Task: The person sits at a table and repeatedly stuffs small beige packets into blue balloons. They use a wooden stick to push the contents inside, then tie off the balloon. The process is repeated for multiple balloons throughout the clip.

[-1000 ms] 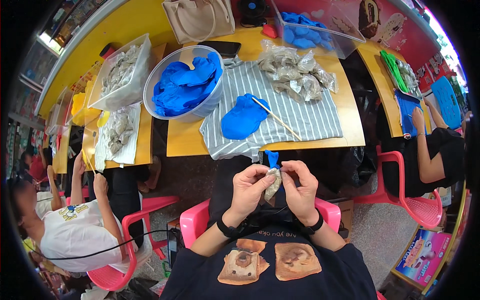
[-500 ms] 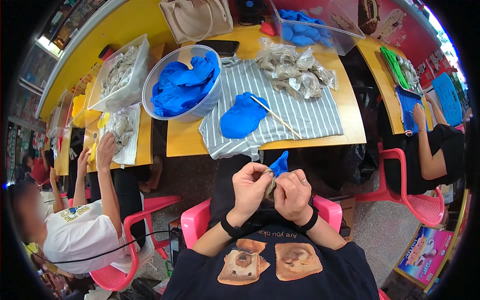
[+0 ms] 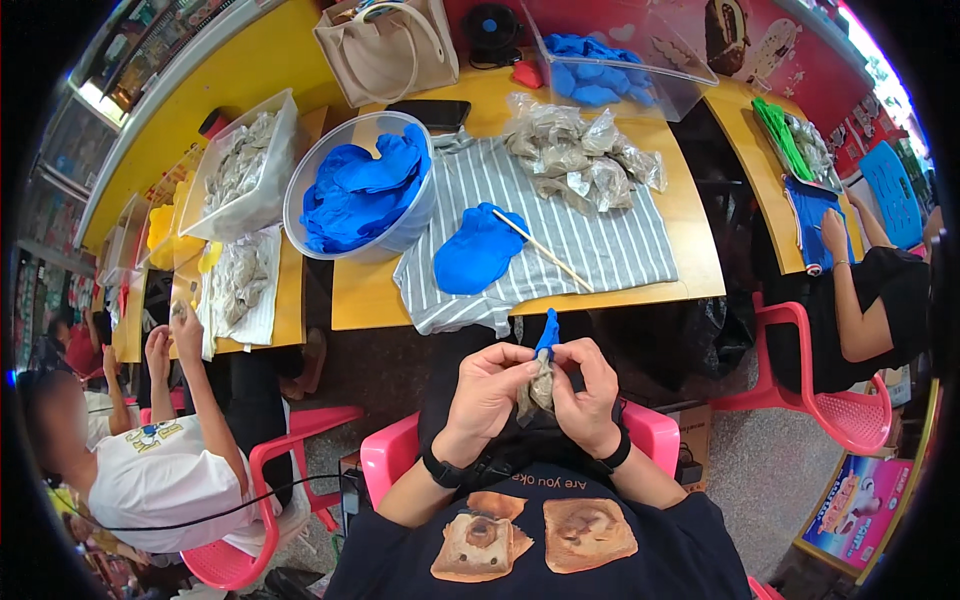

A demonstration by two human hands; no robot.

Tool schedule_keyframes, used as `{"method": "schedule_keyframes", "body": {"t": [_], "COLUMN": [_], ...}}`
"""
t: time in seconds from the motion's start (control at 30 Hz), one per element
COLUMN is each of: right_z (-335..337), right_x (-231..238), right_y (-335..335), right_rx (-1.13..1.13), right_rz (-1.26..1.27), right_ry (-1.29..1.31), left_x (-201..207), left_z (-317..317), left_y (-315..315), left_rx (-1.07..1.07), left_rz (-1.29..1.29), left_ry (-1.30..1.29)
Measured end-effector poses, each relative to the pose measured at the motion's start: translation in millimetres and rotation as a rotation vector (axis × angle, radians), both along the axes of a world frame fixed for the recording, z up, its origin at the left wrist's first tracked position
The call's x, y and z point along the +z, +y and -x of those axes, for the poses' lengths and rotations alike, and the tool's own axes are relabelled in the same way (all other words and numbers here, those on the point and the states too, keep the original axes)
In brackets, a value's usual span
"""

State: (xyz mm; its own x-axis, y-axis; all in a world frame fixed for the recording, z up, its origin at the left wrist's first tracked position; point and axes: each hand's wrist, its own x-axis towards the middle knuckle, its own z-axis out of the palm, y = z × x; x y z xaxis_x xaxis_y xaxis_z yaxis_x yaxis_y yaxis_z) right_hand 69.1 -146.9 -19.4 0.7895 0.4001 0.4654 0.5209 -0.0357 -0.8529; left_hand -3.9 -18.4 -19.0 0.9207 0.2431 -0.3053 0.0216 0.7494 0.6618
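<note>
Yellow table (image 3: 692, 272), red wall (image 3: 815, 85) — left hand (image 3: 487, 393), right hand (image 3: 588, 397), fingers tight on beige-blue bundle (image 3: 542, 382).

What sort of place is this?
Probably a small handwork workshop: a clear plastic tub of limp blue pieces and a heap of small filled bags share one table, and other people sit at tables alongside.

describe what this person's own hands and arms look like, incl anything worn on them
The left hand and right hand are ungloved. The left wristband and right wristband are both black. The dark T-shirt has short sleeves, leaving the forearms bare.
</note>
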Motion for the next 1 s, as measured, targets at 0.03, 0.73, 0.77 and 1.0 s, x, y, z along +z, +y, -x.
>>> {"method": "schedule_keyframes", "body": {"t": [0.03,0.73,0.77,1.0], "right_z": [3,7,7,6], "right_x": [0,-1,0,-7], "right_y": [0,-2,-2,-2], "right_rx": [-0.014,0.010,0.026,0.179], "right_rz": [-0.023,0.003,-0.013,-0.004], "right_ry": [0.019,0.046,0.045,-0.210], "left_x": [-3,-14,-17,-32], "left_z": [-1,-1,-1,-4], "left_y": [-2,-4,-4,-10], "left_rx": [0.000,0.029,0.059,0.147], "left_rz": [-0.028,-0.142,-0.175,-0.623], "left_ry": [0.001,0.004,0.014,0.120]}}
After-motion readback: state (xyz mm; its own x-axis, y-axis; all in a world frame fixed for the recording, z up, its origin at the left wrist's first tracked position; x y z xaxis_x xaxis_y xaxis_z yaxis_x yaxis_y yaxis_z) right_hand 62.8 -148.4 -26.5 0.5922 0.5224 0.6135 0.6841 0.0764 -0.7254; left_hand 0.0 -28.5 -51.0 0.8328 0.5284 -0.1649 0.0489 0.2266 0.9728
